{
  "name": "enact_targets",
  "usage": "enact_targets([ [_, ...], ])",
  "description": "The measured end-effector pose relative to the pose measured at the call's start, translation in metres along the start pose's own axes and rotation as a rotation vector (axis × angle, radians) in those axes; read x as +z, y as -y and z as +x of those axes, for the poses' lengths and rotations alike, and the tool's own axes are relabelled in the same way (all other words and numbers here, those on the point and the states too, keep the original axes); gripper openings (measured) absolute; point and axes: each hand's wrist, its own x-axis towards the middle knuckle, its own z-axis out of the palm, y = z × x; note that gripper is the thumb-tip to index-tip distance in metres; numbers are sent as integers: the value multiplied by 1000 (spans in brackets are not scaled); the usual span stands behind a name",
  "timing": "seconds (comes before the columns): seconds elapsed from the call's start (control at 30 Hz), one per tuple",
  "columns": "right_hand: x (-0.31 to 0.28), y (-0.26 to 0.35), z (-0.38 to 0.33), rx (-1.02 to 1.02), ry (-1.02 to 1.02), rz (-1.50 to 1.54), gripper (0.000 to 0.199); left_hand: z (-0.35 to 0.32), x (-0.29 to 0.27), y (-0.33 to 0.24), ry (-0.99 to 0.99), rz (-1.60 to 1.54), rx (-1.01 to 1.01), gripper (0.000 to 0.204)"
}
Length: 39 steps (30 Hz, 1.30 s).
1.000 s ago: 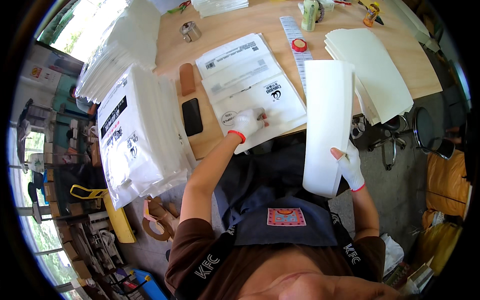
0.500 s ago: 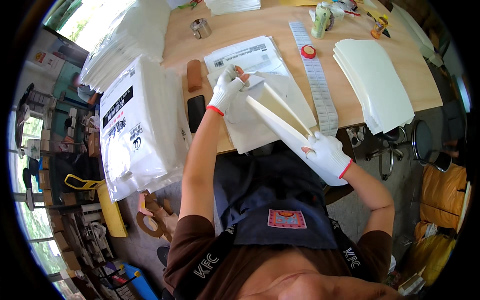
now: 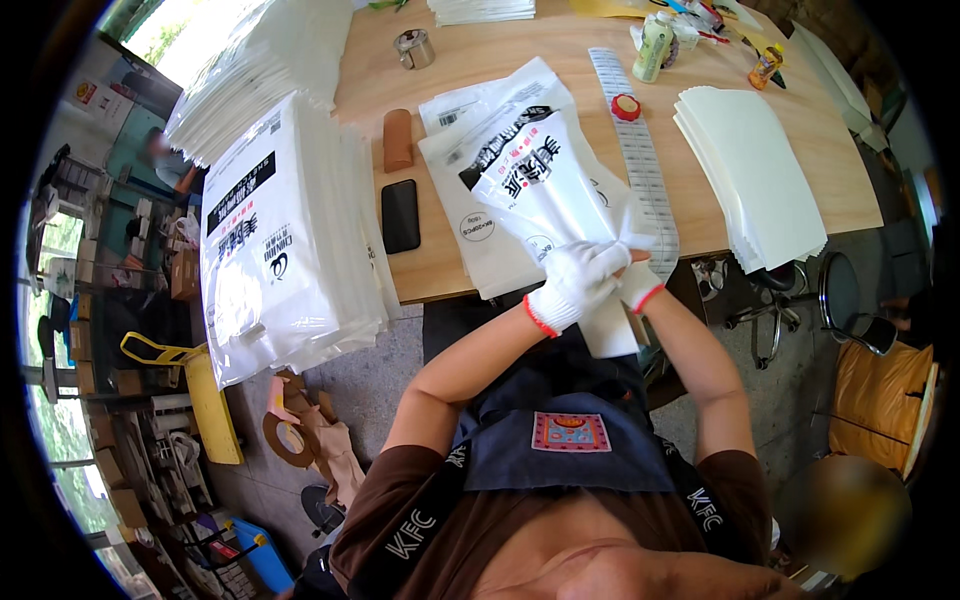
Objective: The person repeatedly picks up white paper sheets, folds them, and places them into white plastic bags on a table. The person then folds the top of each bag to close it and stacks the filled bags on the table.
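A white printed plastic bag point(image 3: 535, 165) lies slantwise at the table's near edge, on top of more flat white bags. From its near end juts a thick curved wad of white paper sheets point(image 3: 612, 336). Both my hands wear white knit gloves with red cuffs and meet there. My left hand point(image 3: 578, 285) lies across the bag's near end, its fingers closed on the plastic. Partly covered by the left, my right hand point(image 3: 638, 284) is closed around the right side of the paper; most of its fingers are hidden.
To the left are a phone point(image 3: 400, 215), a brown cylinder point(image 3: 397, 140) and a tall pile of packed bags point(image 3: 265, 250). A metal mug point(image 3: 413, 48) stands behind. On the right lie a label strip point(image 3: 640, 160) with a red-rimmed disc point(image 3: 626, 107) and a paper stack point(image 3: 745, 165).
My left hand has come down and right to join the right hand. The paper, bent open in my right hand before, now sits mostly under the printed bag, which lies spread over the pile.
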Motion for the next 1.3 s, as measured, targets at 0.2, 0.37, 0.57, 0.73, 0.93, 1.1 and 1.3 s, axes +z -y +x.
enact_targets([
  [0.2,29,0,26,-55,-26,-446,34,0,7,-19,-1,-12,16,21],
  [0.37,63,9,-74,-440,-22,-1706,25,-67,2,34,-49,-425,-506,21],
  [0.57,0,-59,-91,-694,-678,-1607,36,-140,3,2,118,-182,-9,18],
  [0.73,-26,-65,-114,-173,-291,-1715,30,-215,-44,37,-28,253,-298,25],
  [0.93,-4,-47,-163,28,-15,-1830,21,-269,-48,-14,-479,-342,-965,5],
  [1.1,4,-54,-225,-32,243,-1955,22,-297,-93,-42,102,-479,-815,10],
  [1.3,3,-50,-160,-339,44,-1967,17,-226,-81,-19,20,-100,-567,17],
])
